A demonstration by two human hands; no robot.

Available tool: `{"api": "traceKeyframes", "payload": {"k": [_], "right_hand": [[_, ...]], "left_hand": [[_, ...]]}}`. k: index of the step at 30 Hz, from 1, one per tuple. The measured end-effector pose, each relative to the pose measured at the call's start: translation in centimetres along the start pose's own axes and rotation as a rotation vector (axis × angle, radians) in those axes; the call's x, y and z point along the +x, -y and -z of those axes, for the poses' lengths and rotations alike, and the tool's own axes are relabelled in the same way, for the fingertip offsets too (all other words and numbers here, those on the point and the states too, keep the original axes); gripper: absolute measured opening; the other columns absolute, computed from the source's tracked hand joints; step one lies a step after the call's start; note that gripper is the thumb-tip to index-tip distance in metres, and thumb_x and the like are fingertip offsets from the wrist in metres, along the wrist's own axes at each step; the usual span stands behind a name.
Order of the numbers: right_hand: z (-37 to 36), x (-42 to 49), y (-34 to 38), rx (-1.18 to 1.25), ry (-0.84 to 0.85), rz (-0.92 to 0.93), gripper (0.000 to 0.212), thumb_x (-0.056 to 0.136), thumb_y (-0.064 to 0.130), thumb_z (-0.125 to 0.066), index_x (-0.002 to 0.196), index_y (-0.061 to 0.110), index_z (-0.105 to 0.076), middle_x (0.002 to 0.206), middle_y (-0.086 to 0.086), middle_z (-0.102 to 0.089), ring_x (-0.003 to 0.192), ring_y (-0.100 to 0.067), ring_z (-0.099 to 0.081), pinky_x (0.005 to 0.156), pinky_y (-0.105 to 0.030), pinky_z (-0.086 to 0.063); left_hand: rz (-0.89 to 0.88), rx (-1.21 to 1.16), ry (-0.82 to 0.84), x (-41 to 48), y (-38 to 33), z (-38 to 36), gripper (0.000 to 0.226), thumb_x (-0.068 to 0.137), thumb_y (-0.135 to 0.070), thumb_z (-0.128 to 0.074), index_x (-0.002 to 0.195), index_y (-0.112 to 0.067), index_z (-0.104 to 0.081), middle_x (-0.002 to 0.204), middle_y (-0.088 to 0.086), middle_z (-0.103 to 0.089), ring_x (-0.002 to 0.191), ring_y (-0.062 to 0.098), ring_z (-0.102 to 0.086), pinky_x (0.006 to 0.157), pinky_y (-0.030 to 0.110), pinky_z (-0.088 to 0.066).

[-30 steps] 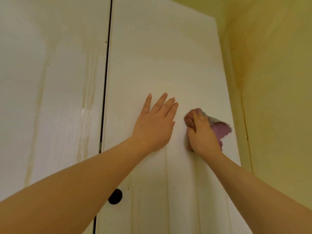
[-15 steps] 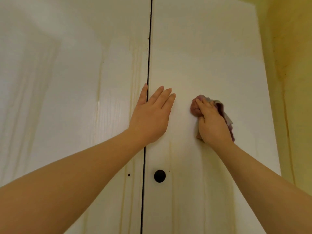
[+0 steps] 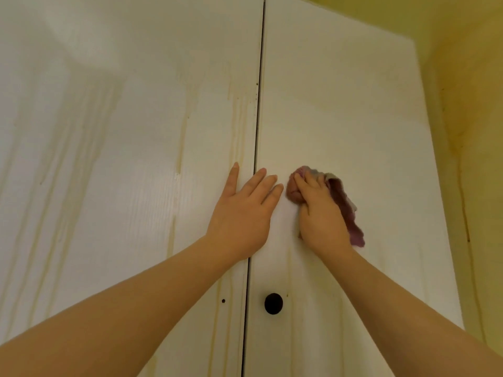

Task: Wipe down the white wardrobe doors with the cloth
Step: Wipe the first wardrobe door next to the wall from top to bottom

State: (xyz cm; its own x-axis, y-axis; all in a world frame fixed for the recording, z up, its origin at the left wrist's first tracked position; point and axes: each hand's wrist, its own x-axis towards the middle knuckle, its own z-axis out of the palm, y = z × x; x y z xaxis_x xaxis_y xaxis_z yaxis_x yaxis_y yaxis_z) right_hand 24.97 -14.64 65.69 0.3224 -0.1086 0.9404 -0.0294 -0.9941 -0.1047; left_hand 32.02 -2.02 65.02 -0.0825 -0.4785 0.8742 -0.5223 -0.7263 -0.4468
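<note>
Shifted toward the left fingertips since the earlier frame: right hand (image 3: pixel 321 216) with cloth (image 3: pixel 347 210), now just beside them. Curled round the bunched cloth, pressing it to the right door (image 3: pixel 340 118). Left hand (image 3: pixel 242 213) flat, fingers straight, holding nothing, spanning the seam (image 3: pixel 257 131). Risk: collision with the left fingertips; cloth tail snagging in the seam. Open panel above and right of the fingers, up to the wall (image 3: pixel 468 104).

crumpled purple cloth (image 3: pixel 345 205) lies pressed against the shut right wardrobe door (image 3: pixel 353 118).
</note>
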Motion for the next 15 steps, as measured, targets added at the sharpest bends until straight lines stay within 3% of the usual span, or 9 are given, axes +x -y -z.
{"api": "traceKeyframes", "payload": {"k": [2,3,8,12,15], "right_hand": [[-0.8,-2.1,0.1,0.027,-0.009,0.015,0.057,0.093,-0.002,-0.029,0.145,0.021,-0.025,0.155,0.004,-0.013,0.143,-0.012,-0.001,0.104,-0.011,0.004],[-0.7,-2.2,0.3,0.036,-0.005,0.010,0.057,0.093,-0.002,-0.030,0.144,0.022,-0.026,0.155,0.005,-0.014,0.143,-0.011,-0.003,0.105,-0.012,0.003],[0.9,2.7,1.2,0.045,-0.024,-0.060,0.059,0.091,-0.005,-0.035,0.145,0.017,-0.027,0.156,0.001,-0.013,0.143,-0.017,-0.008,0.113,-0.022,-0.010],[-1.5,-1.6,1.3,0.018,-0.015,0.050,0.056,0.093,-0.001,-0.030,0.145,0.020,-0.024,0.155,0.004,-0.012,0.143,-0.014,-0.002,0.109,-0.016,0.001],[-0.5,-2.2,0.4,-0.031,0.081,0.121,0.058,0.092,0.001,-0.035,0.145,0.023,-0.025,0.154,0.006,-0.013,0.143,-0.011,-0.006,0.108,-0.014,0.000]], "left_hand": [[-0.031,0.058,0.104,-0.2,0.2,0.3,0.053,0.103,-0.027,-0.019,0.152,-0.010,-0.005,0.159,0.010,-0.001,0.147,0.026,0.001,0.111,0.051,0.017],[-0.020,0.085,0.155,-0.2,0.3,0.7,0.056,0.103,-0.032,-0.015,0.151,-0.011,0.006,0.159,0.009,0.010,0.146,0.026,0.010,0.109,0.051,0.019],[0.023,0.094,0.221,0.4,1.3,1.0,0.067,0.100,-0.047,-0.013,0.149,-0.011,0.015,0.158,0.007,0.017,0.145,0.022,0.017,0.111,0.053,0.016],[0.032,0.022,0.252,-1.4,0.7,0.7,0.065,0.101,-0.045,-0.012,0.145,-0.012,0.022,0.156,0.005,0.023,0.143,0.021,0.023,0.109,0.051,0.020],[0.048,-0.012,0.242,-2.5,0.1,0.3,0.060,0.102,-0.042,-0.008,0.134,-0.010,0.031,0.155,0.007,0.026,0.141,0.022,0.026,0.108,0.051,0.021]]}}
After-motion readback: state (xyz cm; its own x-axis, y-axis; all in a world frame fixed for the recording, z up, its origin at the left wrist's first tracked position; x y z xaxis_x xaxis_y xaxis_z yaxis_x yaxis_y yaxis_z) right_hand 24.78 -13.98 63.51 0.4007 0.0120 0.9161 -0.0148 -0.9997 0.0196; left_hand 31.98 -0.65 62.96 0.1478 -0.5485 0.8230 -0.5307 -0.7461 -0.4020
